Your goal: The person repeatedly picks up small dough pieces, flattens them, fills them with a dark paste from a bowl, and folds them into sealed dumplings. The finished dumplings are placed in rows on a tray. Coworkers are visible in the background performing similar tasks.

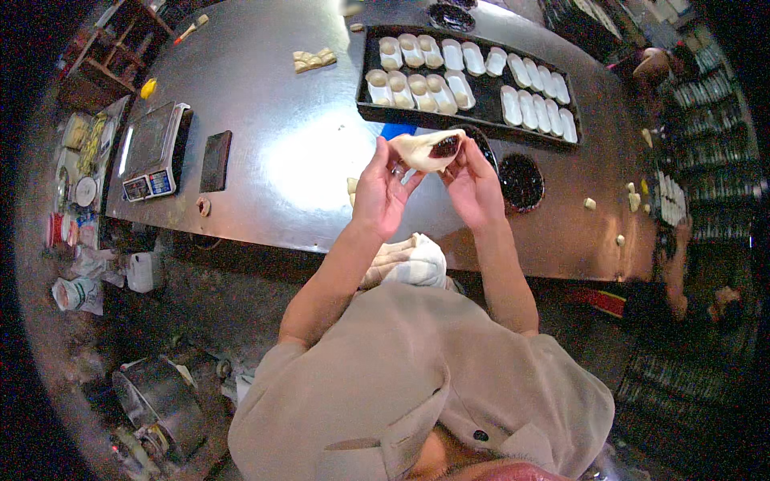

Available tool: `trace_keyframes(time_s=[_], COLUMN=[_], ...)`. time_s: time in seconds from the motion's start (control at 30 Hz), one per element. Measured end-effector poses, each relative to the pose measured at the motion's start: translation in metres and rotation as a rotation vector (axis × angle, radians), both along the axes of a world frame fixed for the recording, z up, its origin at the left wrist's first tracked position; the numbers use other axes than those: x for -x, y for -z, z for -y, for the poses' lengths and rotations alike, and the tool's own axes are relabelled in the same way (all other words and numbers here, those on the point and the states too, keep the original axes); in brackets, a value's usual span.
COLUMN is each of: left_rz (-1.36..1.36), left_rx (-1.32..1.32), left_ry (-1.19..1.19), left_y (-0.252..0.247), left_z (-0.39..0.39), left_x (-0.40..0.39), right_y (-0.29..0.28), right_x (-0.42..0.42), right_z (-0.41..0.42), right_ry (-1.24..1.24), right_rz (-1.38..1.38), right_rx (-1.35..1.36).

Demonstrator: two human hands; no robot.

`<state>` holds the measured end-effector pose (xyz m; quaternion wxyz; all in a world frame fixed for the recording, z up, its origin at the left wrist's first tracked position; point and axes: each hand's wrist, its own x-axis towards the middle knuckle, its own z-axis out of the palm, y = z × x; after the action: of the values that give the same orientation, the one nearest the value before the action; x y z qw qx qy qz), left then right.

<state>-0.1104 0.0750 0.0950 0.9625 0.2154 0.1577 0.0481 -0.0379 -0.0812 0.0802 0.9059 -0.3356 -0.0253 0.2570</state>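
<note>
Between my hands, above the metal table, is a stretched piece of pale dough (415, 150) with a dark filling (446, 146) showing at its right end. My left hand (385, 192) grips the dough's left side. On its right side, the fingers of my right hand (475, 186) hold the edge by the filling. A dark, glossy mass in a round bowl (522, 183) sits just right of my right hand. Part of another dark bowl (483, 144) shows behind that hand. Beside my left wrist, a dough piece (351, 187) is partly hidden.
Beyond my hands, a black tray (469, 123) carries white paper cups, several with dough balls. A blue object (398, 130) lies before it. Leftward are a digital scale (150, 153), a dark flat block (215, 161) and a brush (191, 29). Another person's arm (678, 264) is at right.
</note>
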Motion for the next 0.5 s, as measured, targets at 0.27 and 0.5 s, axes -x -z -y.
trace_keyframes(time_s=[0.27, 0.5], left_rz=[0.255, 0.283], left_rx=[-0.419, -0.72], left_ry=[0.105, 0.192], left_y=[-0.034, -0.029], left_z=[-0.039, -0.057], left_x=[0.017, 0.022], right_y=[-0.061, -0.071], right_x=[0.041, 0.051], right_z=[-0.04, -0.043], right_ry=[0.172, -0.036], right_rz=[0.718, 0.613], right_rx=[0.654, 0.816])
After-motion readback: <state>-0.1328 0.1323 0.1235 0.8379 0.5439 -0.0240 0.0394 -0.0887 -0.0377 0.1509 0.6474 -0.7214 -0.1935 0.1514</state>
